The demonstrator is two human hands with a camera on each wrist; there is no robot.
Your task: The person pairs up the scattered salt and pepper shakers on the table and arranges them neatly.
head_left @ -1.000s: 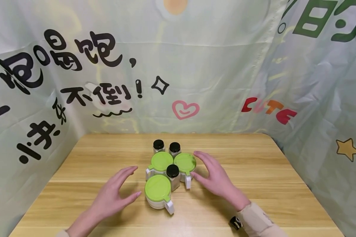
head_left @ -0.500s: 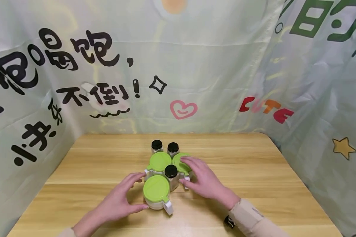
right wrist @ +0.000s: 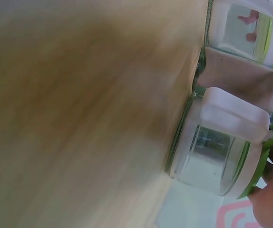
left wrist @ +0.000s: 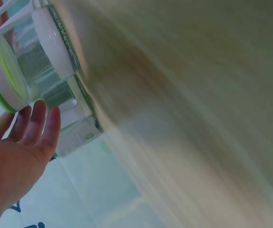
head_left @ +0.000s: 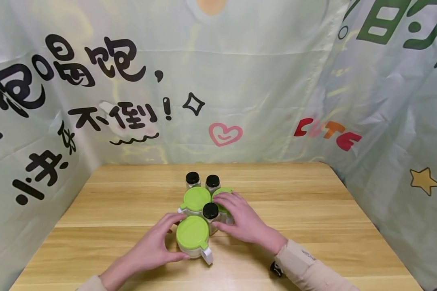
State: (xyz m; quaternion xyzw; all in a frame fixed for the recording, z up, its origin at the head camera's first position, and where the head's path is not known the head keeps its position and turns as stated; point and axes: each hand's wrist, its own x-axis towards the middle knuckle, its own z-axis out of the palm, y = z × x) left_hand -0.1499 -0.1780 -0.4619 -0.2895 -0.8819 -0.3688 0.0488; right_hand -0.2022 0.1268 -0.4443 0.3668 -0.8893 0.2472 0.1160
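Note:
My left hand curls round the front green-lidded seasoning jar, thumb at its near side and fingers behind it. In the left wrist view, fingertips meet the clear jar's lid edge. My right hand reaches over the right green-lidded seasoning jar and covers much of it. Its fingers curve at that lid's rim in the right wrist view. The right thumb lies beside a black-capped bottle standing between these jars. A third green-lidded jar stands behind, its white handle pointing left.
Two more black-capped bottles, one at left and one at right, stand at the back of the cluster. The wooden table meets a printed cloth behind it. A small black object shows under the right sleeve.
Both hands have moved inward: the left from beside the front jar to round it, the right leftward over the right jar's lid. The jars and bottles keep their arrangement.

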